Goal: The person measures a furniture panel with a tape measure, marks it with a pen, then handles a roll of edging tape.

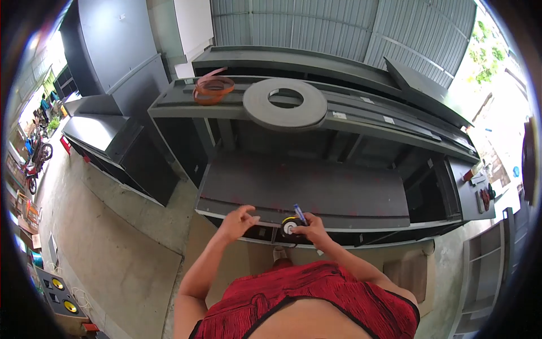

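Note:
My right hand (314,229) grips a black and yellow tape measure (289,226) with a white round label, and a blue pen (299,212) sticks up from the same hand. My left hand (236,224) is to the left of it, at the front edge of a dark cabinet; its fingers are bent but apart, with nothing visible between them. Under both hands runs the pale front edge of the cabinet's wide dark board (305,189).
On the cabinet's upper rail lie a large grey roll of edge banding (253,104) and an orange coiled strip (210,92). A dark cabinet (144,164) stands at left, grey shelving (480,265) at right. Small tools (484,198) rest on the right end panel.

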The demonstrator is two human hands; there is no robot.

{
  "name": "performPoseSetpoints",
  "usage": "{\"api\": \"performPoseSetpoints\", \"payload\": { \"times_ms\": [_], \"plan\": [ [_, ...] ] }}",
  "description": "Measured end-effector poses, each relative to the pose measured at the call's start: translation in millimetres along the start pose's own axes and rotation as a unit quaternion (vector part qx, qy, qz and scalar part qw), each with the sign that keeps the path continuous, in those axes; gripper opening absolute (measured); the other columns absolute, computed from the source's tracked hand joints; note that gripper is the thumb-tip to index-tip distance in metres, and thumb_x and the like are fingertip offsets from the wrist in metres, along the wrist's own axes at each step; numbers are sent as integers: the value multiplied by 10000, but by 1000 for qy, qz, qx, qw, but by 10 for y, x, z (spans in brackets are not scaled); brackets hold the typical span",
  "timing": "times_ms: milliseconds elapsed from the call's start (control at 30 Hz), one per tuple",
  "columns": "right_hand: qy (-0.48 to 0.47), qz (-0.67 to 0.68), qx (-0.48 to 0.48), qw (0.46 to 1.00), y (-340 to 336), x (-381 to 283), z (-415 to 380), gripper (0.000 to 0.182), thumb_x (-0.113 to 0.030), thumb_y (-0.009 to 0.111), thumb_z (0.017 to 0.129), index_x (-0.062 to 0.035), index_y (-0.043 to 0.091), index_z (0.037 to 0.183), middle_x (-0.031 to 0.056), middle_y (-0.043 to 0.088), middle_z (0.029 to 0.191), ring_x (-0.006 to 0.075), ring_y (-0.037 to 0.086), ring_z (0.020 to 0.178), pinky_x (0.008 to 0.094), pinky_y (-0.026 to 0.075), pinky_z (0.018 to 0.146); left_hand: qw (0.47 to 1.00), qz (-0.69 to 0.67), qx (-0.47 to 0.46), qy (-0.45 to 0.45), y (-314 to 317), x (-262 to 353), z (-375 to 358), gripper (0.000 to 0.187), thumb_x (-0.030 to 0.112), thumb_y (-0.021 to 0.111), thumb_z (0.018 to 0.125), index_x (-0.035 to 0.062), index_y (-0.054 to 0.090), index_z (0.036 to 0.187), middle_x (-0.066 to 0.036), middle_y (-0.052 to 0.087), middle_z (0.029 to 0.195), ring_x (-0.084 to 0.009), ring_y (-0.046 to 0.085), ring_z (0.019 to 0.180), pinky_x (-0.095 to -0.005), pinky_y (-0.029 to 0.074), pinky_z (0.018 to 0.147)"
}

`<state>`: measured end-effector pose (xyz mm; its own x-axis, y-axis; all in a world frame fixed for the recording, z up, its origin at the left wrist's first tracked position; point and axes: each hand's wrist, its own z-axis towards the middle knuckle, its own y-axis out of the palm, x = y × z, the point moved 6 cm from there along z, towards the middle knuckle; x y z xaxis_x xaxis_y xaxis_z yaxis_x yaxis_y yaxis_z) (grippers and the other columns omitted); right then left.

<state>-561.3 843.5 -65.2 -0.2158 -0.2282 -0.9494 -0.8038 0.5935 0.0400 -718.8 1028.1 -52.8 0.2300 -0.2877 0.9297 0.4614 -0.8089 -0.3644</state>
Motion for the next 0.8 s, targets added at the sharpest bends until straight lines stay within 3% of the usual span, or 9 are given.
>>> {"api": "performPoseSetpoints", "payload": {
  "times_ms": [133,167,300,433,533,567,700,800],
  "plan": [
    [-34,50,104,993,-483,192,404,313,-2,688,646,-10,562,933,34,586,741,94,541,626,225,405,531,991,120,45,36,-388,355,566,441,294,685,766,29,535,1084,-71,609,717,-177,579,681,-292,464,683],
    [-73,73,135,985,-588,231,516,285,-6,689,642,-22,554,892,21,566,696,71,492,519,215,352,436,988,149,36,15,-478,465,699,465,285,696,741,39,530,1099,-88,616,794,-222,592,750,-326,467,720],
    [-36,114,231,966,-972,389,808,246,-15,681,647,-60,522,829,-20,468,570,43,339,365,212,229,322,957,269,89,66,-863,628,1260,517,285,690,716,63,507,1145,-115,595,969,-269,560,927,-372,442,805],
    [20,142,279,949,-1252,401,922,243,-21,670,659,-99,466,766,-39,396,522,51,318,339,219,210,309,917,382,108,46,-1224,751,1732,587,306,662,716,89,449,1218,-119,536,1120,-291,471,1098,-399,402,885],
    [-7,138,312,940,-1491,615,1032,250,-21,670,660,-99,463,776,-37,401,524,54,317,332,224,208,302,885,449,122,20,-1501,680,2105,639,325,648,720,98,397,1262,-109,457,1227,-298,379,1195,-436,368,928],
    [-32,144,324,934,-1554,690,1058,247,-32,669,669,-92,475,810,-31,418,535,57,327,330,227,215,297,873,470,129,14,-1595,663,2245,655,330,644,722,99,380,1274,-105,426,1265,-300,346,1225,-453,357,941],
    [22,165,346,923,-1600,722,960,266,-31,668,659,-44,518,878,7,498,622,63,386,395,225,267,339,823,545,162,5,-1969,705,2814,750,370,649,710,91,325,1326,-112,327,1357,-326,213,1304,-508,260,1011],
    [11,174,351,920,-1561,685,942,265,-38,667,670,-43,520,891,3,491,618,61,379,380,220,257,326,817,545,187,24,-2181,723,3234,765,366,657,698,83,325,1325,-110,328,1357,-324,205,1311,-513,228,1025]
  ]
}}
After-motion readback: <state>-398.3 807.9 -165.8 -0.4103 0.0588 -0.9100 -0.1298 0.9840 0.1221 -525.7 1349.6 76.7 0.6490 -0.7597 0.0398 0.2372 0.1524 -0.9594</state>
